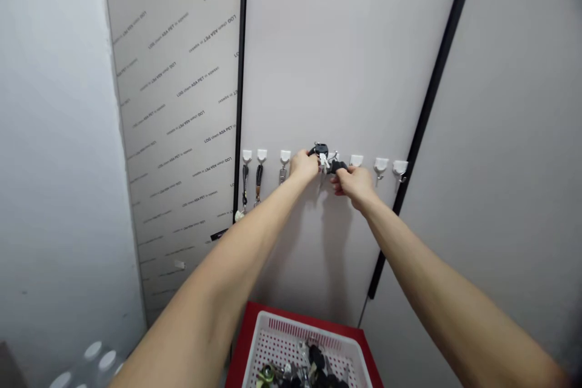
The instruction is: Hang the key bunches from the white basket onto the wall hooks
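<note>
White basket (269,328) holds keys (313,365); left hand (304,165), right hand (357,187) pinch key bunch (324,155).

Pale grey wall panels (345,60) fill a narrow, evenly lit corner.
Two slim black vertical strips (239,91) divide the smooth panels; the leftmost sheet (150,218) wears printed protective film (182,91), meeting a plain white wall (54,133) at left.

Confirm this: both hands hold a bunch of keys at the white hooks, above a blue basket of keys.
Wrong colour: the head view shows the basket is white, not blue. The left hand and the right hand do hold the bunch of keys at the white hooks, above it.
</note>
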Demonstrator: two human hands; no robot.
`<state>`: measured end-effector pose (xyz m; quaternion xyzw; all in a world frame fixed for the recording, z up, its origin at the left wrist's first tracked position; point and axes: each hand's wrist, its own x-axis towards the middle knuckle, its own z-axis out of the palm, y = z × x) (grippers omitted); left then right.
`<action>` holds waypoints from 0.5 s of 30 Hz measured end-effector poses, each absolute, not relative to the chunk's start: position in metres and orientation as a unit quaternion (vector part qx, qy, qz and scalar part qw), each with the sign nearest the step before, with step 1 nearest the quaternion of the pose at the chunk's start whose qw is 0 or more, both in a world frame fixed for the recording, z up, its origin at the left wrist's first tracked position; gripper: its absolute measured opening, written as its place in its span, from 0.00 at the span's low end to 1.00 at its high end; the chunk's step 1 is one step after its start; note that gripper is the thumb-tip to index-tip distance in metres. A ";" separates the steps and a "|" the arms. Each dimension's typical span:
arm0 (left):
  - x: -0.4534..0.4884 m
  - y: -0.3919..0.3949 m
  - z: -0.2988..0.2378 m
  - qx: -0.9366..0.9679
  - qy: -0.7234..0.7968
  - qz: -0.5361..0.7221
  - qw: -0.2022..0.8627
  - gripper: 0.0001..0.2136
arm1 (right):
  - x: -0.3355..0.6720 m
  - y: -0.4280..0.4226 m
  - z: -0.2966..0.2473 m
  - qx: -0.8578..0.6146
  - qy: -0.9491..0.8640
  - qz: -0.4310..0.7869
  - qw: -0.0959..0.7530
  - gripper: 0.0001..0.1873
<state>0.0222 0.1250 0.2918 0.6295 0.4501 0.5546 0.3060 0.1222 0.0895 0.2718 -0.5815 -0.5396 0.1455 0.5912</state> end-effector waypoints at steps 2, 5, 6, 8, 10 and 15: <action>0.021 0.124 0.287 0.637 0.434 0.544 0.333 0.10 | 0.127 0.080 0.270 -0.595 -0.540 0.177 0.568 0.03; 0.011 0.114 0.269 0.661 0.423 0.508 0.357 0.09 | 0.138 0.068 0.273 -0.598 -0.552 0.209 0.543 0.04; 0.007 0.109 0.260 0.674 0.417 0.489 0.364 0.09 | 0.140 0.065 0.276 -0.595 -0.554 0.216 0.541 0.04; -0.001 0.097 0.240 0.702 0.407 0.440 0.384 0.10 | 0.141 0.064 0.285 -0.587 -0.559 0.216 0.543 0.04; -0.008 0.084 0.215 0.735 0.404 0.377 0.394 0.11 | 0.138 0.067 0.295 -0.583 -0.568 0.196 0.547 0.04; -0.020 0.055 0.140 0.820 0.422 0.192 0.335 0.13 | 0.132 0.073 0.309 -0.615 -0.567 0.111 0.538 0.04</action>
